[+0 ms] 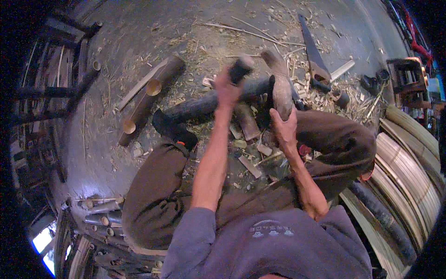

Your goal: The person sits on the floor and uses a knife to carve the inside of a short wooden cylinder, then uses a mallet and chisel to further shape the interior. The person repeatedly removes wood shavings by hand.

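Note:
My left hand (226,90) is closed round a short dark piece with a pale end (240,69), smeared by motion; I cannot make out its kind. Held up just to its right is a club-shaped piece of pale wood (281,88), its lower end gripped by my right hand (285,124). The two pieces are apart. Below them a dark bamboo pole (200,106) lies across the floor between my feet, partly hidden by my left forearm. A shorter brown bamboo piece (247,122) sits against its near side.
A hand saw (314,56) lies at the far right among wood chips (357,98). Bamboo lengths (149,100) rest on the left. Bundled split strips (409,162) stand at my right, cut tubes (104,218) at lower left, and a dark rack (51,93) along the left edge.

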The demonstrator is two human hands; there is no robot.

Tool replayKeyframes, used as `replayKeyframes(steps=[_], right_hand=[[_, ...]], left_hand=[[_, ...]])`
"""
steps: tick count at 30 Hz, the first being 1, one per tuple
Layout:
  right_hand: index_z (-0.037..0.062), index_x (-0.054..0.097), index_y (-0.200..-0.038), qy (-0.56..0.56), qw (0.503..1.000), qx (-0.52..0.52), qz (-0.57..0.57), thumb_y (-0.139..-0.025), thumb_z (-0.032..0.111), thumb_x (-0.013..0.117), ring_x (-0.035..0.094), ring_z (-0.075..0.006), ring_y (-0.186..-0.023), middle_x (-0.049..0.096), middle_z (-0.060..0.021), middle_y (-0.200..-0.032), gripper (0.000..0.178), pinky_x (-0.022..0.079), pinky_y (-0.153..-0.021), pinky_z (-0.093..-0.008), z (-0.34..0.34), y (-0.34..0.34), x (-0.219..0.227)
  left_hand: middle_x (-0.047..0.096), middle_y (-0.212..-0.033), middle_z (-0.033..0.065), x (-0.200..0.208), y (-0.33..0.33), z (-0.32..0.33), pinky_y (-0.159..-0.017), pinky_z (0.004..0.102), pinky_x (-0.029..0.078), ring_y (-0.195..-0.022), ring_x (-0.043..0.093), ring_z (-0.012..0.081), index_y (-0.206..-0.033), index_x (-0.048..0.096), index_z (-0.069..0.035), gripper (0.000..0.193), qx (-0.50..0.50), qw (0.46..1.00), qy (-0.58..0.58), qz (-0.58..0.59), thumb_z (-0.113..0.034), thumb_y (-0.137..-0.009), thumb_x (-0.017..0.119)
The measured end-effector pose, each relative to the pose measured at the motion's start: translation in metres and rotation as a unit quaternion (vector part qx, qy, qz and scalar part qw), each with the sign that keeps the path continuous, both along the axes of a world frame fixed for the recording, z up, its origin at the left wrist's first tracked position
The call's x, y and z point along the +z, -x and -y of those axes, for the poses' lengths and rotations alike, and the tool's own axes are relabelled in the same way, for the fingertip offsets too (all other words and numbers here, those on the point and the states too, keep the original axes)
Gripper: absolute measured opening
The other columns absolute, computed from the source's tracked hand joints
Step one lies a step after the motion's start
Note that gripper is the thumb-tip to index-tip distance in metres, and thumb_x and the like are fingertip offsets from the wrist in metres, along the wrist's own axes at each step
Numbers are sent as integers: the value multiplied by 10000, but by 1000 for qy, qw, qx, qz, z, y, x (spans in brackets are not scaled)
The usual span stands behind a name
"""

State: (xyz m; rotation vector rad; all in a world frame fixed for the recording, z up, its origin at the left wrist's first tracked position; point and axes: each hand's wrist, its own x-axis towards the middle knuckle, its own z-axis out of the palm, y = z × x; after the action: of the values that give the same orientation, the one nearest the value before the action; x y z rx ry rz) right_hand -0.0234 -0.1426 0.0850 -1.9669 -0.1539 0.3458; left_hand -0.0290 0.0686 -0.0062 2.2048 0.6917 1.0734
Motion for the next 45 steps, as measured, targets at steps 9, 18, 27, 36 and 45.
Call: replayKeyframes(steps=[9,18,27,36,45], right_hand=[[30,341,-1344,-10,964,258,69,-758,310,717,609,-347,-1007,587,-248,-1119,751,478,-854,-391,-39,79,30],[111,386,-1332,19,867,485,112,-737,381,721,616,-409,-864,608,-258,-994,735,507,-708,-455,-76,89,53],[60,374,-1302,-12,894,440,86,-778,473,661,599,-455,-890,546,-327,-1065,727,509,-760,-496,-85,124,65],[81,360,-1344,44,915,399,43,-760,409,698,555,-433,-1028,561,-292,-1106,751,480,-833,-458,-72,76,47],[-10,466,-1247,134,974,101,150,-844,455,605,618,-314,-914,629,-210,-1018,631,478,-819,-366,-15,-79,64]], left_hand=[[575,-1070,37,-28,113,-59,-810,290,463,-947,570,150,-1094,531,-88,335,-29,736,624,259,-64,-795,680],[600,-949,36,-38,81,2,-786,303,481,-851,587,161,-1033,549,-87,349,79,799,562,199,-40,-735,725],[602,-1028,72,6,96,14,-789,325,489,-853,588,175,-1103,522,-50,441,-9,775,584,239,-87,-731,756],[586,-1061,90,-3,90,51,-802,347,491,-885,582,190,-1146,474,-40,479,58,732,618,281,-90,-747,734],[603,-990,82,80,49,-15,-755,338,501,-859,588,181,-1094,498,-27,378,113,823,489,265,-117,-785,698]])
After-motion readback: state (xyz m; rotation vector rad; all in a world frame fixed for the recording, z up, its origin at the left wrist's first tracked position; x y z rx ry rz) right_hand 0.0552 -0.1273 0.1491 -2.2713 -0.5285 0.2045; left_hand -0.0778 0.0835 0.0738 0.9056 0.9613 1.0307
